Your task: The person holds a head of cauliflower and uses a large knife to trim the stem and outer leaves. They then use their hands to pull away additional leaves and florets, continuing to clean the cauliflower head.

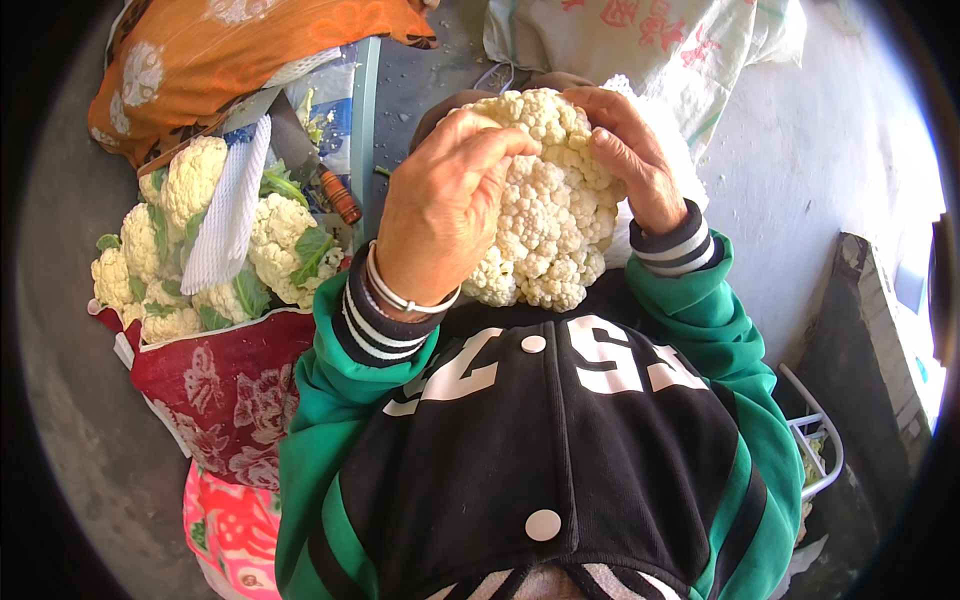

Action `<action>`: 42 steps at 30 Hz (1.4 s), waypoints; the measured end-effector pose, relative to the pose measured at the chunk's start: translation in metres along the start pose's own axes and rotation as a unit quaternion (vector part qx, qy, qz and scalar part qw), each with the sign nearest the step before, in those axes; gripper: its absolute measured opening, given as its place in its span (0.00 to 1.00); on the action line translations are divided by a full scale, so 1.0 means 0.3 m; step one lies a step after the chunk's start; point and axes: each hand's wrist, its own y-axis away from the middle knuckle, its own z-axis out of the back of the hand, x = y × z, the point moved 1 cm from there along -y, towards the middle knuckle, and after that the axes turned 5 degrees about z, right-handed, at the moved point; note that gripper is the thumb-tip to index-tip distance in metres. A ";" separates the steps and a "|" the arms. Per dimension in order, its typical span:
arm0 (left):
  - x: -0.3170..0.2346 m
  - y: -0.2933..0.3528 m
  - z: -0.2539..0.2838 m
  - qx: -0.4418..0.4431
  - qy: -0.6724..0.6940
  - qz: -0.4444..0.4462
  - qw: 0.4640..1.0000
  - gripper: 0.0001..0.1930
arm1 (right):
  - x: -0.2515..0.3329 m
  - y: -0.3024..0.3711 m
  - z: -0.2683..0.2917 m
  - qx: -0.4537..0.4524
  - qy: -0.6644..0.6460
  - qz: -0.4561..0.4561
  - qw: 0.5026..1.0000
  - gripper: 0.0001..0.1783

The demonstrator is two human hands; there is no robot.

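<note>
A large whitish cauliflower head [555, 215] is held in front of my chest, its bumpy curd facing up. My left hand [445, 205] lies over its left side with bent fingers pressed to the florets; the fingertips touch near the top. Around the upper right edge curls my right hand [632, 160], thumb on the curd and fingers partly hidden behind it. White foam netting [665, 130] shows just beyond the right hand. The underside of the cauliflower is out of sight.
To the left, several cauliflowers [195, 180] with green leaves fill a dark red floral-lined container [225, 395]. A white foam net sleeve [230, 215] and a wooden-handled knife [340, 195] lie there. Orange cloth [260, 55], a white woven sack [640, 40] and a white metal rack [815, 440] stand around me.
</note>
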 end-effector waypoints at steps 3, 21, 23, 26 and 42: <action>-0.009 -0.015 -0.029 0.016 -0.031 -0.015 0.999 0.12 | -0.009 0.001 0.020 -0.003 -0.009 0.004 1.000 0.22; 0.015 0.022 -0.010 0.008 -0.086 0.029 0.996 0.13 | -0.035 -0.009 0.032 -0.011 0.036 0.039 0.999 0.18; 0.010 0.023 -0.016 0.018 -0.079 0.032 0.996 0.14 | -0.037 -0.012 0.034 -0.012 0.040 0.038 0.998 0.18; 0.007 0.020 -0.023 0.024 -0.072 0.041 0.996 0.15 | -0.036 -0.010 0.036 -0.013 0.030 0.032 0.999 0.18; 0.009 0.063 -0.006 0.034 -0.016 0.048 0.998 0.16 | -0.008 0.055 0.006 -0.006 -0.058 0.029 0.998 0.25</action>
